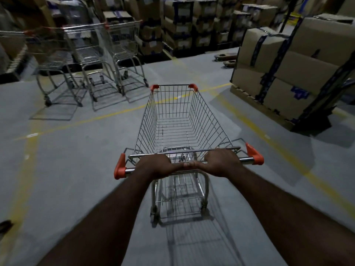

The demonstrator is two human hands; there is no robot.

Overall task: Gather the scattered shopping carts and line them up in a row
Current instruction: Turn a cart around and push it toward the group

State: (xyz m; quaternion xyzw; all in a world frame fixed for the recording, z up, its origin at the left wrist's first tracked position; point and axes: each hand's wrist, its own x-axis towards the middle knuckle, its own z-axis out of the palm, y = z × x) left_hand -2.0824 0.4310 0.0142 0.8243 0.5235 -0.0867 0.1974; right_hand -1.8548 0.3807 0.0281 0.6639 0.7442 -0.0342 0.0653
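Observation:
An empty wire shopping cart (178, 120) with orange corner caps stands straight in front of me on the grey floor. My left hand (156, 166) and my right hand (221, 163) are both closed around its metal handle bar (247, 159), side by side near the middle. At the far left, three more wire carts stand side by side: one at the left (48, 60), one in the middle (86, 54) and one at the right (126, 47). They are apart from my cart, with their handles toward the back.
A pallet of stacked cardboard boxes (284, 70) stands close on the right. More stacked boxes (184, 25) line the back wall. Yellow lines (96, 118) cross the floor. Two low dollies (228, 58) lie at the back right.

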